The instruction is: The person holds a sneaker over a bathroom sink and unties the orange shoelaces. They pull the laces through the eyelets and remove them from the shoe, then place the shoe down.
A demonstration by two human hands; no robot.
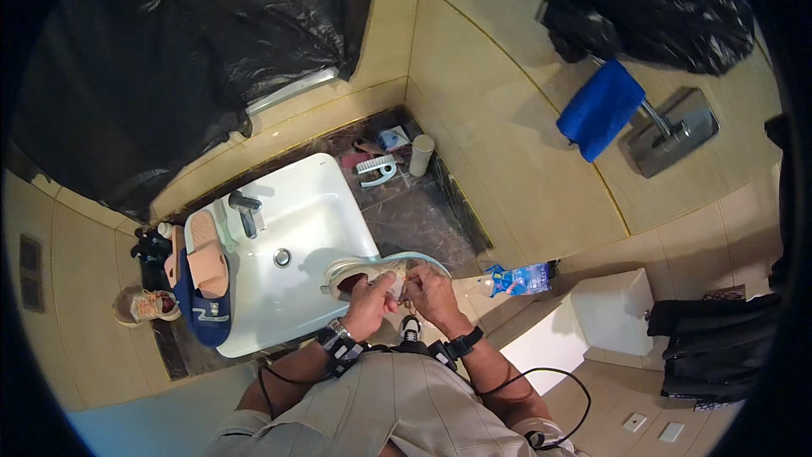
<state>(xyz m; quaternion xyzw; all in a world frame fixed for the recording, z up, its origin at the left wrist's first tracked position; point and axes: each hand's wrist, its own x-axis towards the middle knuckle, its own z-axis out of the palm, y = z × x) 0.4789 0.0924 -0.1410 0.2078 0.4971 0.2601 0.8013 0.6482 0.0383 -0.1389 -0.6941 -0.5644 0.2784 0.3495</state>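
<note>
A light-coloured shoe with a dark reddish inside lies across the sink's near right edge, before me. My left hand rests on the shoe's upper with fingers bent. My right hand pinches at the shoe's front part, where its laces seem to be; the fingertips partly hide them. The white sink has a chrome faucet. A second shoe with orange laces stands at the counter's left end.
Peach and navy slippers lie on the sink's left rim. A scrub brush and a pale cylindrical container stand at the back right corner. A blue-labelled plastic bottle is right of my hands, near a white toilet tank. A blue cloth hangs on the wall.
</note>
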